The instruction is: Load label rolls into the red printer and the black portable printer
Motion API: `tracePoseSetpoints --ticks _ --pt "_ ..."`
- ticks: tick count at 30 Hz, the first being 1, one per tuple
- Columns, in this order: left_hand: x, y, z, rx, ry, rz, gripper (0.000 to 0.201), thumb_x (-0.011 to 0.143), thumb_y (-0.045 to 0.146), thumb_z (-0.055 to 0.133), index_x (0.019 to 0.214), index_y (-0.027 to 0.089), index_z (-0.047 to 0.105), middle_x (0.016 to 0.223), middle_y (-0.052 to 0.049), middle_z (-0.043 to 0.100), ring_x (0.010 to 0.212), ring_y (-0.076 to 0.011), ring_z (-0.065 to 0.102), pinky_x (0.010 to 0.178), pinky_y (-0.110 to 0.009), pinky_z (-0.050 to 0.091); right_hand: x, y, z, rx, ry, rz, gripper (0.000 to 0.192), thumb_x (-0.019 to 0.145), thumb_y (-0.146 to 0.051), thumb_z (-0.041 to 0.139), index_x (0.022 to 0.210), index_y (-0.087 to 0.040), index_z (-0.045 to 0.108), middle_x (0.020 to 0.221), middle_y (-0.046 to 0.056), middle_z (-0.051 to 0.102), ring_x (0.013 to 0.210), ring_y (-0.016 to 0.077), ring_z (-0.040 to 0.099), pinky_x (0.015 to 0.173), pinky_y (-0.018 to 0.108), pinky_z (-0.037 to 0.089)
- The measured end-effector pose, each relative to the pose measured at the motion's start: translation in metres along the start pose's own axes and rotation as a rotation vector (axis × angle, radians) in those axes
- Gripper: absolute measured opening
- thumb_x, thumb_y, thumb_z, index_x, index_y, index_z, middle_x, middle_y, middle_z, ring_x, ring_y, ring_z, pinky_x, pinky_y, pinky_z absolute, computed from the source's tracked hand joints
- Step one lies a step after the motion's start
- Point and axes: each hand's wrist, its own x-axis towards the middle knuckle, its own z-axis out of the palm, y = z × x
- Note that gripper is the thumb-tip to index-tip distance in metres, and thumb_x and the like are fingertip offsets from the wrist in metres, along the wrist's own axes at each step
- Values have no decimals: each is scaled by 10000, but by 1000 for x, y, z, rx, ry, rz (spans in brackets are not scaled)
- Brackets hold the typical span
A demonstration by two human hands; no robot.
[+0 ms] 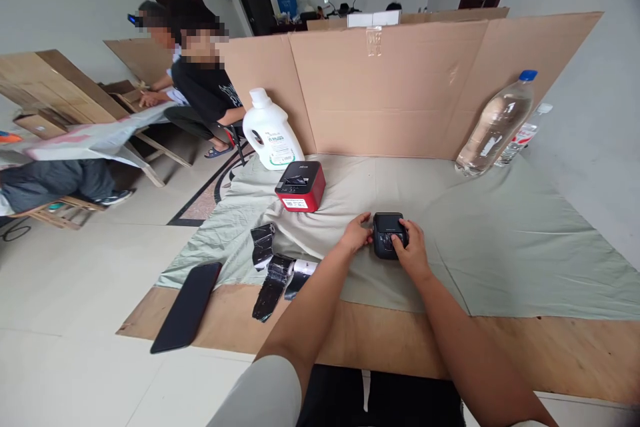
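Black device [387,233] between both hands

Makeshift workroom: tiled floor [75,280], cardboard screens [400,87], cloth-covered board [500,240], seated co-workers [205,80] at another table [90,140].

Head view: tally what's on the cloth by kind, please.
Small boxy devices: 2, black one under both hands, red one
Clear bottles: 2
White jug: 1
Black rolls: 3
Total: 8
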Motion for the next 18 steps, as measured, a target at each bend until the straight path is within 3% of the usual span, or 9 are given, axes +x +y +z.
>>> tracePoseSetpoints --ticks 3,6,11,18 --pt "7 10 -9 -57 -153 -18 735 715 -3 585 1400 235 464 1498 -112 404 456 17 497 386 -153 345 1 11 8 57 -55 -7 530 877 -380 444 1368 -182 418 1363 158 475 1288 276 429 1085 534 365" --pt "12 13 -13 -104 -243 -48 718 699 -17 577 1367 233 506 1444 -105 474 441 22 488 366 -142 316 0 18 14 62 -95 -2 580 894 -385 404 1428 -172 327 1413 165 437 1313 278 412 1099 548 347" --pt "15 11 -12 -92 -239 -66 718 687 -29 557 1348 251 530 1304 -82 598 396 25 436 338 -136 269 -2 23 17 42 -109 -6 624 905 -430 383 1460 -172 261 1436 170 408 1329 288 395 1101 566 338" --pt "13 14 -10 -69 -196 -96 690 691 -40 541 1311 261 564 1318 -69 598 391 24 428 336 -127 278 -3 23 20 54 -84 51 638 881 -453 416 1425 -139 304 1408 199 419 1322 308 394 1095 570 337"
